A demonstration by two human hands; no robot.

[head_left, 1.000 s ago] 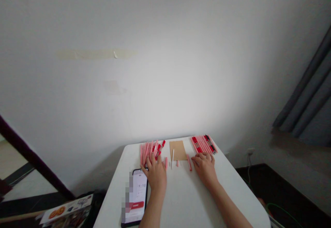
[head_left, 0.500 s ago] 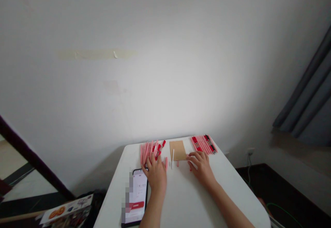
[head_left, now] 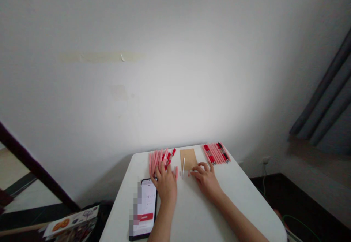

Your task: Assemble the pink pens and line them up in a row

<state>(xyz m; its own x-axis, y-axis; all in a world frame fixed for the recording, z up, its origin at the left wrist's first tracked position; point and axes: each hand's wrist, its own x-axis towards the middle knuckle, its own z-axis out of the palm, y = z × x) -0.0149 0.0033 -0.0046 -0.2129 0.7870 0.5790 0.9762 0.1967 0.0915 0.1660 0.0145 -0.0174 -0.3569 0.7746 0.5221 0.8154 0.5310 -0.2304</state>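
My left hand (head_left: 165, 182) lies flat on the white table (head_left: 192, 212), fingers spread, its tips touching a loose pile of pink and red pens (head_left: 158, 158). My right hand (head_left: 205, 179) rests with fingers curled, thumb and forefinger pinched toward a small pink piece (head_left: 188, 174) by the near edge of a brown card (head_left: 189, 157). What the pinch holds is hidden. A thin white rod (head_left: 183, 162) lies across the card's left side, and a short pink cap (head_left: 176, 172) sits between my hands.
A neat row of pink, red and black pens (head_left: 216, 153) lies at the table's back right. A phone (head_left: 145, 207) with a lit screen lies by my left forearm. A printed box (head_left: 71, 223) is on the floor at left; a grey curtain (head_left: 326, 103) hangs at right.
My right hand slid left from beside the row of pens to the card's near edge, covering the pink pen barrel that lay there. My left hand stayed put.
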